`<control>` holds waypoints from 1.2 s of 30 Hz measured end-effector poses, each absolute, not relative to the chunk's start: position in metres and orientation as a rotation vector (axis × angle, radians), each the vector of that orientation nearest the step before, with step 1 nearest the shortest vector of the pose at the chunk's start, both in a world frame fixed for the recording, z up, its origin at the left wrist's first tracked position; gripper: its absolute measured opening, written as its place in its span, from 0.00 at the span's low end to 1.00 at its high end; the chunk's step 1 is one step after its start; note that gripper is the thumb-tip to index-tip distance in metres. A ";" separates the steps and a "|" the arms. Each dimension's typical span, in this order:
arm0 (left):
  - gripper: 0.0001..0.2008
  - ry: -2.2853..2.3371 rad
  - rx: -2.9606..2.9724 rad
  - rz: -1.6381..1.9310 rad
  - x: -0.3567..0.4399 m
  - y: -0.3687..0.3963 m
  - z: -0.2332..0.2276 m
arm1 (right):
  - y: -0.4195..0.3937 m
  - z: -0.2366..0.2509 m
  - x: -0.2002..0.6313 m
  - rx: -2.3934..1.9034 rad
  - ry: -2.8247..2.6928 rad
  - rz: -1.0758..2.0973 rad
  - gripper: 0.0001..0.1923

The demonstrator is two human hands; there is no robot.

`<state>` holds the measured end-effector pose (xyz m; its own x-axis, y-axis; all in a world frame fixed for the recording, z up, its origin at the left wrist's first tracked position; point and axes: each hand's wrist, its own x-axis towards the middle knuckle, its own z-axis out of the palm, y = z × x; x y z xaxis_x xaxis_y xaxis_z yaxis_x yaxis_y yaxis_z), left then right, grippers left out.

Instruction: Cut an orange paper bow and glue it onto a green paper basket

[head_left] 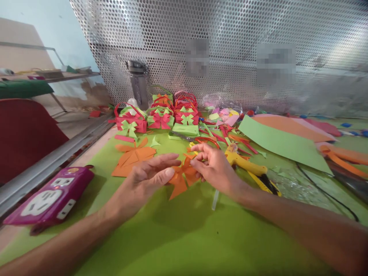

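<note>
Both forearms reach in low over the green tabletop (184, 237) and meet at an orange paper bow (181, 177) lying near its middle. The left hand (149, 179) lies almost flat, palm down, fingers stretched toward the bow; its thumb tip rests on the bow's left wing and nothing is gripped. The right hand (214, 165) is curled, its fingertips pinching the bow's right side at the knot. Just right of the bow, behind the right hand, lies a yellow glue gun (247, 164). Left of the bow sits a pile of orange paper cutouts (133, 155). Beyond the bow stand small red and green paper baskets (161, 117). Far left of the bow rests a pink power strip (48, 197).
</note>
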<state>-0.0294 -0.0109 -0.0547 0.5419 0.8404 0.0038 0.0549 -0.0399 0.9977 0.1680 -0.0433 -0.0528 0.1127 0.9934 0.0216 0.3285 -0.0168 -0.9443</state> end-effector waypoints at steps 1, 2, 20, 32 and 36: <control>0.19 0.804 1.530 0.753 -0.031 -0.009 -0.053 | -0.043 -0.054 0.169 -1.499 -1.376 0.924 0.15; 0.18 0.804 1.559 0.743 -0.033 -0.007 -0.052 | -0.043 -0.055 0.169 -1.494 -1.388 0.910 0.15; 0.08 0.573 1.500 0.564 -0.033 0.002 -0.050 | -0.048 -0.062 0.167 -1.457 -1.404 1.012 0.16; 0.08 0.804 1.605 0.565 -0.031 0.002 -0.051 | -0.050 -0.063 0.165 -1.463 -1.479 0.935 0.16; 0.08 0.871 1.654 0.550 -0.030 0.000 -0.049 | -0.052 -0.060 0.164 -1.462 -1.544 0.862 0.16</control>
<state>-0.0295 -0.0003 -0.0493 0.6174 0.7818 -0.0873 0.2570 -0.0956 0.9617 0.1642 -0.0524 -0.0598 0.0131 0.9943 0.1063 0.4313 0.0902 -0.8977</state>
